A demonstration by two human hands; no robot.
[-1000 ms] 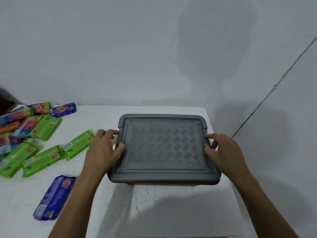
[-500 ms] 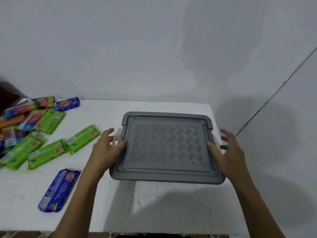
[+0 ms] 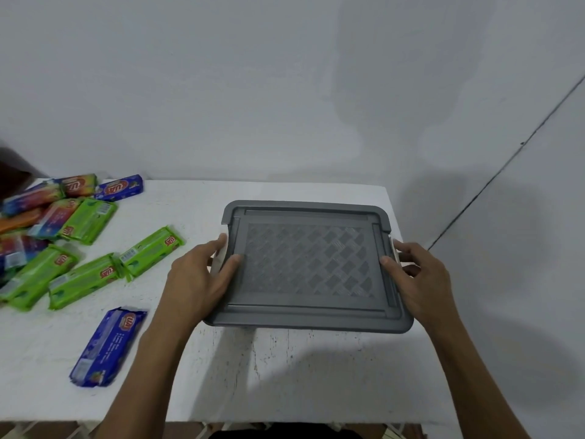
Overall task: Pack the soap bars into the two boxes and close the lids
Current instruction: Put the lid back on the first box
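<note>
A box with a grey patterned lid (image 3: 305, 264) stands on the white table (image 3: 285, 375), near its right edge. My left hand (image 3: 199, 280) holds the box's left side: the thumb lies on the lid and the fingers curl round a white latch (image 3: 221, 253). On the other side, my right hand (image 3: 414, 277) grips a white latch (image 3: 395, 250) in the same way, thumb on the lid. Loose wrapped soap bars lie to the left: a blue one (image 3: 107, 346) nearest me and several green ones (image 3: 85, 277). The box's contents are hidden.
A pile of mixed-colour soap bars (image 3: 47, 210) fills the table's far left corner, with a blue bar (image 3: 118, 187) at the back. The table's right edge runs just beside the box. A grey wall stands behind. Only one box is in view.
Both hands had opened with fingers spread beside the box; now their fingers have closed onto the white side latches, thumbs on the lid. The view has shifted slightly.
</note>
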